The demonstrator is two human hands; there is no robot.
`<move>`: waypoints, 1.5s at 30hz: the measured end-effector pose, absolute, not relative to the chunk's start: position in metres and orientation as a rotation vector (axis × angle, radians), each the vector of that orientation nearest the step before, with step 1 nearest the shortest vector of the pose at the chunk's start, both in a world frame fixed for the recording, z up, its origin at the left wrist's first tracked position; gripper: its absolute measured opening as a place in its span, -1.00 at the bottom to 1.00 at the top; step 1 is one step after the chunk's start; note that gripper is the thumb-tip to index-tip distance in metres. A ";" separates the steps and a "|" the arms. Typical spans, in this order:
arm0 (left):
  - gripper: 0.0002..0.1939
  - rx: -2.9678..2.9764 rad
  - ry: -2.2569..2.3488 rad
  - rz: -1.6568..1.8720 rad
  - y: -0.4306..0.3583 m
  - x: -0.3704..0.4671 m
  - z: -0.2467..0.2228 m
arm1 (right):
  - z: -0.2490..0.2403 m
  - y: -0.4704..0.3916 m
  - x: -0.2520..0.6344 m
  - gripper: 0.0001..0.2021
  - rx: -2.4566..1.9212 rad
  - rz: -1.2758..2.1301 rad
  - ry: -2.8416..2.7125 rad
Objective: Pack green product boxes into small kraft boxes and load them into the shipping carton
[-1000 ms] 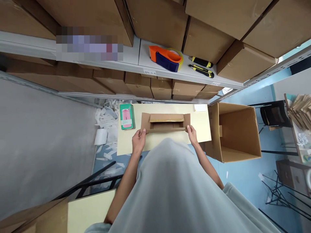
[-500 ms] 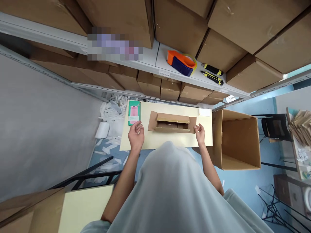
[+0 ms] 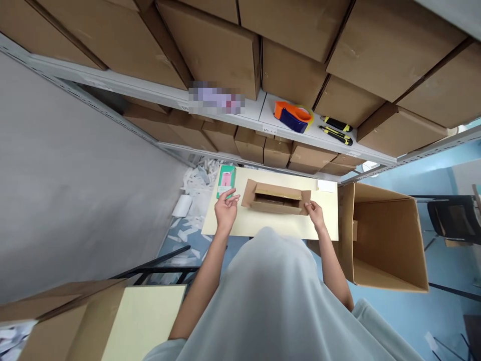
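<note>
An open cardboard box (image 3: 278,206) lies on the pale yellow table (image 3: 248,228), its end flaps spread left and right. At its right end, my right hand (image 3: 315,215) pinches the edge of the flap between thumb and fingers. My left hand (image 3: 226,214) is open and empty, fingers apart, left of the box. Just beyond its fingertips lies a green box (image 3: 227,176) with a pink picture on it, its lower corner partly covered by the hand. The inside of the cardboard box looks dark.
Above the table's far side, a shelf (image 3: 263,113) holds cardboard cartons, an orange and blue tape dispenser (image 3: 293,118) and two yellow-black utility knives (image 3: 336,130). A large open carton (image 3: 391,240) stands at the right. White scraps (image 3: 199,183) are piled at the left by the wall.
The view has turned, shifting the scene right and down. My right fingers now overlap the box's right flap. My left fingers have spread and sit a little closer to the cardboard box.
</note>
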State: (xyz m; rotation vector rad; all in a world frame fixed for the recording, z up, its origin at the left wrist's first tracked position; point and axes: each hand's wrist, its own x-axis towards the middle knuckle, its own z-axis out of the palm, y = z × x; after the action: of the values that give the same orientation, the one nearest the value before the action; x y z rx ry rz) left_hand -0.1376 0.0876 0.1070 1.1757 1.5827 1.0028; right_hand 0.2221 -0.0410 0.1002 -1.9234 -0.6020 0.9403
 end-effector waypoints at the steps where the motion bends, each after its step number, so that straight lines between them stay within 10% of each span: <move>1: -0.56 1.210 1.619 1.012 0.088 -0.134 0.107 | 0.101 -0.042 0.222 -0.28 -1.918 0.934 -0.635; 8: -0.81 1.241 1.911 0.805 0.082 -0.099 0.110 | 0.101 -0.050 0.226 -0.40 -1.852 1.036 -0.859; 18: -0.63 0.854 2.139 1.152 -0.052 -0.167 0.122 | 0.099 -0.011 0.198 -0.52 -1.630 1.284 -1.068; 45: -0.75 -0.195 2.530 1.690 -0.406 -0.468 0.080 | 0.083 -0.080 -0.346 -0.45 -0.992 1.731 -2.116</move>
State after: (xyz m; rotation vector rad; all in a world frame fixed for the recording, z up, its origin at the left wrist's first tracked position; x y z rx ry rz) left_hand -0.4678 -0.4056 0.0795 -0.1951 2.5302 1.6899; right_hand -0.3457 -0.0802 0.0831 -0.9915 -2.1161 1.7307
